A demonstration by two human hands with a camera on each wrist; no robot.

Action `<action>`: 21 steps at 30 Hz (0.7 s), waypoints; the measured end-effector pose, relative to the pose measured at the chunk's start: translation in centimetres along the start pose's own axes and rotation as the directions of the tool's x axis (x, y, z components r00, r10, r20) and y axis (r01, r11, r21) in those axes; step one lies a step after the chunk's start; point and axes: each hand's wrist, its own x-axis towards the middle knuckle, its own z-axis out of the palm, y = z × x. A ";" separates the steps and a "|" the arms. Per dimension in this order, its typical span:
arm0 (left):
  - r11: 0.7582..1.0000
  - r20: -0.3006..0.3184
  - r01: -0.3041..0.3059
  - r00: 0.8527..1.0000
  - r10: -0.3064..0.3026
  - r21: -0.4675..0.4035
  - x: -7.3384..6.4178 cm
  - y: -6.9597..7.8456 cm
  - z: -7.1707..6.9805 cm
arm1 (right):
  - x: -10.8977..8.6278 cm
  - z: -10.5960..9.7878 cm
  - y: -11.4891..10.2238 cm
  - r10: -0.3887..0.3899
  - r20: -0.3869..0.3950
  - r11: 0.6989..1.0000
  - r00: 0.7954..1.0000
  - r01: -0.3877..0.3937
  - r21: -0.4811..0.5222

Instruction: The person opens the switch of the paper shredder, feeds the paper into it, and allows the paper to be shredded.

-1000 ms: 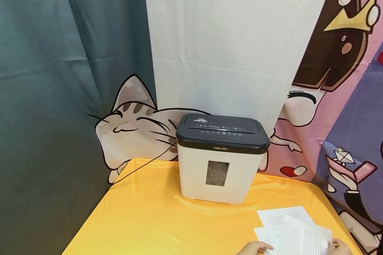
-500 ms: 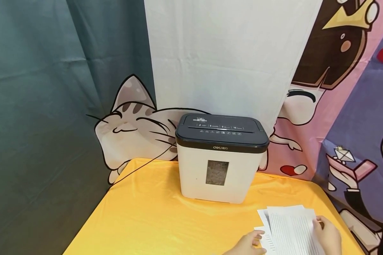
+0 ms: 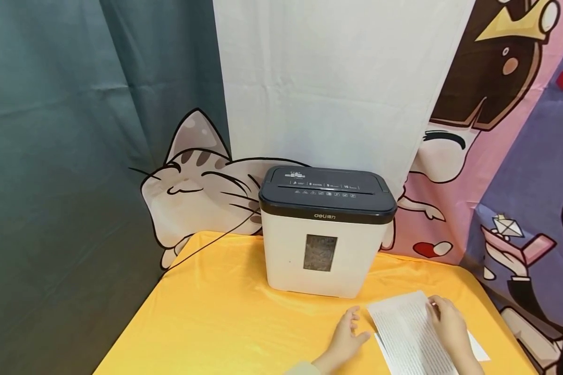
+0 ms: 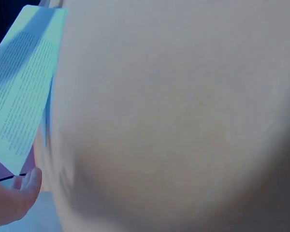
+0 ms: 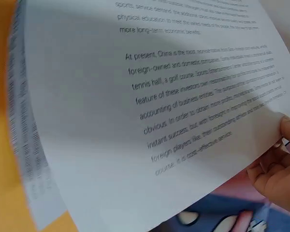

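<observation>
A printed sheet (image 3: 403,323) is at the near right of the bench (image 3: 206,328), above more printed paper (image 3: 478,348) whose edges show on both sides of it. The right hand (image 3: 448,323) pinches the sheet by its edge, thumb on the printed face and fingers behind, as the right wrist view shows. The left hand (image 3: 346,336) is apart from the paper, just beside the sheet's left corner, its fingers and thumb spread wide with nothing in them. Beyond the hands, a white shredder (image 3: 286,255) with a dark lid (image 3: 370,200) stands upright on the yellow-covered bench. A thin cord (image 3: 211,243) runs from beside the shredder to the bench's left edge. Behind hangs a backdrop (image 3: 338,83) with a cartoon cat (image 3: 187,192).
</observation>
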 end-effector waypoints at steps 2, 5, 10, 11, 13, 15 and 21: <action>0.999 -0.029 -0.019 0.999 0.020 0.029 0.3 0.2 -0.3 | 0.2 0.1 -0.9 -0.053 -0.028 0.999 0.998 0.053 0.004; 0.994 -0.074 -0.031 0.996 0.040 0.109 0.4 0.7 -0.9 | 0.3 0.4 -2.4 -0.123 -0.044 0.992 0.991 0.123 0.000; 0.969 -0.093 -0.004 0.995 0.028 0.249 0.2 1.7 -2.6 | 0.2 1.3 -5.1 -0.238 -0.038 0.971 0.971 0.237 -0.011; 0.961 -0.085 -0.006 0.996 0.031 0.276 0.2 1.9 -2.9 | 0.2 1.4 -5.6 -0.262 -0.040 0.965 0.964 0.262 -0.018; 0.949 -0.071 -0.006 0.997 0.030 0.316 0.2 2.0 -3.4 | 0.2 1.5 -6.7 -0.305 -0.035 0.952 0.952 0.303 -0.038; 0.941 -0.056 -0.029 0.997 0.051 0.338 0.3 2.1 -3.8 | 0.2 1.6 -7.8 -0.336 -0.021 0.941 0.942 0.335 -0.050; 0.949 -0.029 -0.107 0.992 0.121 0.298 0.1 1.7 -4.7 | 0.1 2.1 -10.7 -0.406 -0.011 0.914 0.914 0.405 -0.039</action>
